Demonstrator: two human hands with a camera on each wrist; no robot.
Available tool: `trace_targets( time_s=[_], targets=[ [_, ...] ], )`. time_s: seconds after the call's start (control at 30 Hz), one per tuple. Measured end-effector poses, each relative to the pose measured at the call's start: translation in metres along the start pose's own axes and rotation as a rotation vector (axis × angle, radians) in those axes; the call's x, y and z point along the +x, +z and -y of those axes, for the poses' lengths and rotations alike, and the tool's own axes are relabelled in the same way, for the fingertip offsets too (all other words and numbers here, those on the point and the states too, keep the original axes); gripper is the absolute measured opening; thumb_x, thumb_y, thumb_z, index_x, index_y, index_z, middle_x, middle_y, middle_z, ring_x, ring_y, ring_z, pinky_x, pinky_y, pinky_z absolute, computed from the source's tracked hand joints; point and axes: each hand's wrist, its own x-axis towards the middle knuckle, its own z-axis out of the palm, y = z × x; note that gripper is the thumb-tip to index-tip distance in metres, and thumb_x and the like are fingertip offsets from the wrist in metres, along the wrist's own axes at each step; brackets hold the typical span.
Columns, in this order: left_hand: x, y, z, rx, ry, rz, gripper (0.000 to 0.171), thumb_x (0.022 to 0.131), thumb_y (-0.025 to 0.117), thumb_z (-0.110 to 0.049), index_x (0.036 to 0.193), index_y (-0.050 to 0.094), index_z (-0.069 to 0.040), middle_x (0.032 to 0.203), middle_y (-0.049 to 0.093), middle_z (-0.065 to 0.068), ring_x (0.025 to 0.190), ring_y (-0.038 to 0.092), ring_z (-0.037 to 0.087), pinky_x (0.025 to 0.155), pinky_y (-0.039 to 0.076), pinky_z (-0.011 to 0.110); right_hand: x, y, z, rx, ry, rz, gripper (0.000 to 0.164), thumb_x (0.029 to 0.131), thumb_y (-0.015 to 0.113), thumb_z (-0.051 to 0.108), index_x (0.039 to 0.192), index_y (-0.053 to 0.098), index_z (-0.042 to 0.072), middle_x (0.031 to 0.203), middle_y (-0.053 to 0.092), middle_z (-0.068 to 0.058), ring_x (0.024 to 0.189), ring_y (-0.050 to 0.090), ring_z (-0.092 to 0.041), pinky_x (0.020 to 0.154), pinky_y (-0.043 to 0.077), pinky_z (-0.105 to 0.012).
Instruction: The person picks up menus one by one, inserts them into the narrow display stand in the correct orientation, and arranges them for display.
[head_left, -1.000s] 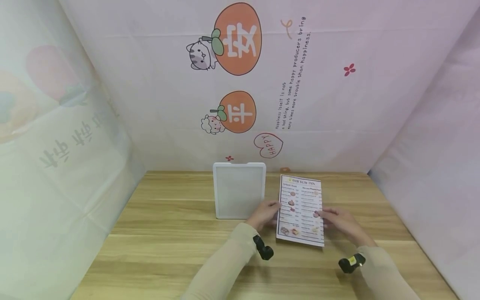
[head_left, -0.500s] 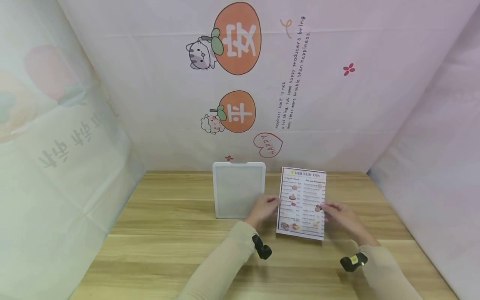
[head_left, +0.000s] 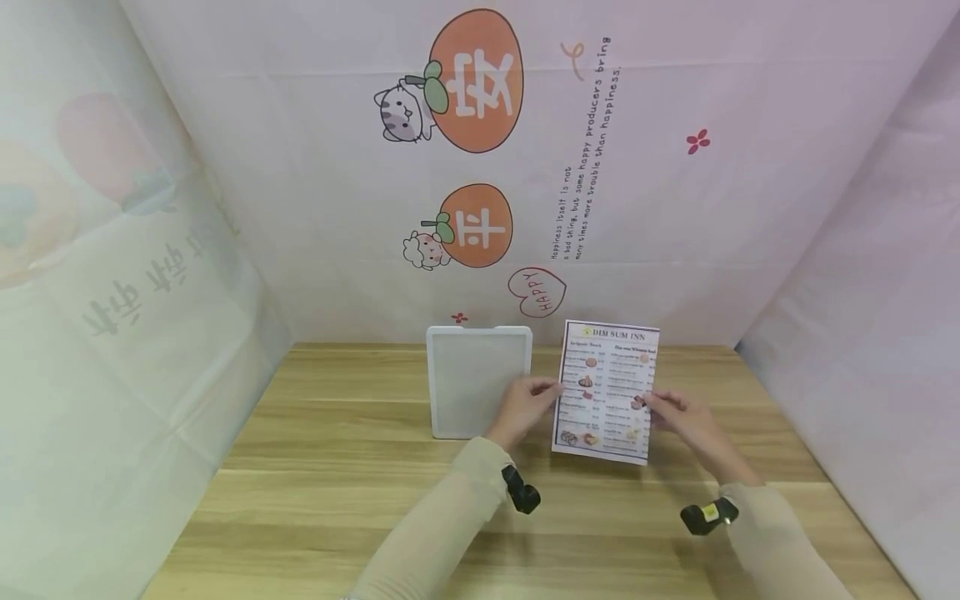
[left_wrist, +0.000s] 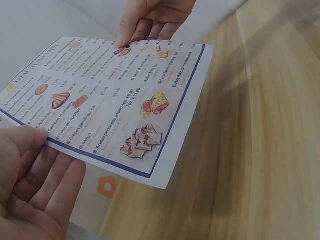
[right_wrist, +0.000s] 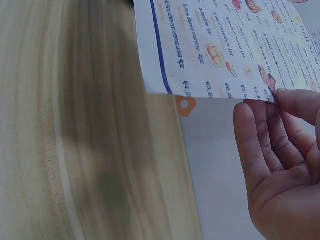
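Observation:
A printed paper menu [head_left: 606, 392] headed "DIM SUM INN" is held up off the table between both hands, its printed side facing the head camera. The left hand [head_left: 522, 410] pinches its left edge, thumb on the print and fingers behind, as the left wrist view shows on the menu [left_wrist: 110, 100]. On the opposite edge the right hand [head_left: 693, 433] pinches with its thumb on the front; in the right wrist view this hand [right_wrist: 285, 150] has its fingers under the sheet. Just left of the menu stands a white-framed panel [head_left: 476, 375], partly covered by the left hand.
The wood-grain table [head_left: 315, 500] reaches back to a printed cloth wall [head_left: 337, 208]. More cloth walls rise at the left [head_left: 75, 375] and right [head_left: 877, 333]. Each wrist carries a small black camera, such as the left one [head_left: 520, 490].
Both hands have raised the menu and tilted it more upright, so its top edge now overlaps the back wall in the head view. The white-framed panel has stayed put.

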Motion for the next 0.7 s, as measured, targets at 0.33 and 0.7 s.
trace_targets(
  time_s=[0.33, 0.7],
  targets=[
    [0.000, -0.012, -0.016, 0.069, 0.057, -0.001, 0.022, 0.098, 0.068, -0.022, 0.112, 0.074, -0.007, 0.099, 0.072, 0.000, 0.090, 0.069, 0.013, 0.087, 0.057, 0.037, 0.008, 0.000, 0.018, -0.025, 0.039, -0.023, 0.064, 0.102, 0.055, 0.047, 0.137, 0.049, -0.006, 0.129, 0.062, -0.023, 0.110, 0.066, -0.030, 0.107, 0.026, -0.071],
    [0.003, -0.031, -0.031, 0.137, 0.111, -0.020, 0.023, 0.098, 0.067, -0.027, 0.112, 0.075, -0.010, 0.100, 0.072, -0.003, 0.091, 0.068, 0.009, 0.079, 0.056, 0.021, 0.020, 0.006, 0.034, -0.039, -0.057, -0.037, 0.060, 0.101, 0.056, 0.048, 0.131, 0.057, -0.004, 0.127, 0.064, -0.020, 0.101, 0.070, -0.018, 0.107, 0.037, -0.058]
  ],
)
